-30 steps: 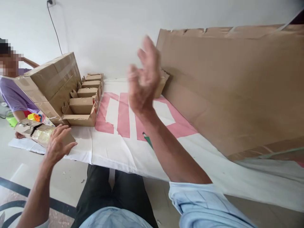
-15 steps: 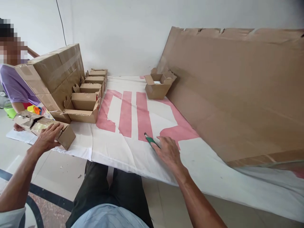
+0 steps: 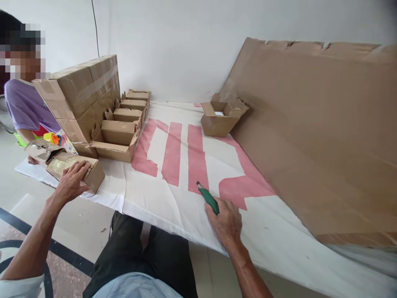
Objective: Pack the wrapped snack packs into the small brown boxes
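Observation:
My right hand (image 3: 226, 219) is closed around a green utility knife (image 3: 208, 199), its tip pointing away from me just over the cloth. My left hand (image 3: 72, 180) grips a small cardboard box (image 3: 94, 174) at the table's left front, fingers over its top and thumb on the near side. Clear tape shines on this box's top. Behind it lies another cardboard box (image 3: 43, 150) with torn flaps, and another person's hand (image 3: 32, 160) is at its far end.
A row of open cardboard boxes (image 3: 116, 154) stands beside stacked taped cartons (image 3: 74, 97). Another open box (image 3: 217, 124) sits by a large leaning cardboard sheet (image 3: 310, 136). White cloth with pink shapes (image 3: 198, 165) covers the table. A person in purple (image 3: 26, 105) is at the left.
The view has shifted, so most things sit farther right. My right hand has turned and closed more around the knife, exposing more of its handle. My left hand stays on the box.

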`<state>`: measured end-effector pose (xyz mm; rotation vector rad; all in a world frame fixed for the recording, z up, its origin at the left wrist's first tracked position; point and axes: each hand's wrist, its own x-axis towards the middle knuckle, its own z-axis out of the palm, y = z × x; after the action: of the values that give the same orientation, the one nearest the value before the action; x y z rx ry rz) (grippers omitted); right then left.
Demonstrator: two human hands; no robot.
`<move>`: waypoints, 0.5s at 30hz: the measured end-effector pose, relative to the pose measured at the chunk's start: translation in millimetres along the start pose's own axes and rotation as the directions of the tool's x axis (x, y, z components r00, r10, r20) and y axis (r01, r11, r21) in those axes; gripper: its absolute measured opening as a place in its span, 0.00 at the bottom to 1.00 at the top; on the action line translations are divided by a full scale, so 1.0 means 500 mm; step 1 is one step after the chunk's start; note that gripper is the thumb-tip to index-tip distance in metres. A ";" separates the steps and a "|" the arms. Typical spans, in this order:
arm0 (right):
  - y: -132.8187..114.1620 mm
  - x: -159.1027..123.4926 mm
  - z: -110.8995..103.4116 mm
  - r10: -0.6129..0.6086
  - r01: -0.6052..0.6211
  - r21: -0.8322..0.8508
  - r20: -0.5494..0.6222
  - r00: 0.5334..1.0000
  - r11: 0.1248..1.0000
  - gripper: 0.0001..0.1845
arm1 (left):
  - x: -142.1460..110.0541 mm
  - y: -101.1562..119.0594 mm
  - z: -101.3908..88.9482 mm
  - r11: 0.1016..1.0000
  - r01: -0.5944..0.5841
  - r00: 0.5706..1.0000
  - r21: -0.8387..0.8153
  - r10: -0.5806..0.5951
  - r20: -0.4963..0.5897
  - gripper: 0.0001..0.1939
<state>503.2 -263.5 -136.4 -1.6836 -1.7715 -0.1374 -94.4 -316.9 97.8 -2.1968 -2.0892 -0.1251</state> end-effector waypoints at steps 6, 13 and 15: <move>0.007 -0.012 -0.003 -0.029 0.030 0.049 -0.024 0.999 0.998 0.22 | -0.040 0.034 0.058 0.993 0.048 0.970 -0.111 -0.073 -0.233 0.40; 0.005 -0.011 -0.013 -0.054 0.056 0.069 -0.039 0.998 0.996 0.22 | -0.039 0.086 0.115 0.959 0.170 0.848 -0.227 -0.260 -0.462 0.26; 0.007 -0.012 -0.014 -0.055 0.058 0.060 -0.041 0.998 0.997 0.22 | -0.028 0.089 0.122 0.954 0.178 0.834 -0.242 -0.277 -0.476 0.24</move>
<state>508.8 -271.5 -135.5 -1.5781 -1.7771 -0.1392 -51.5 -324.9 34.3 -1.7194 -2.0699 -0.8571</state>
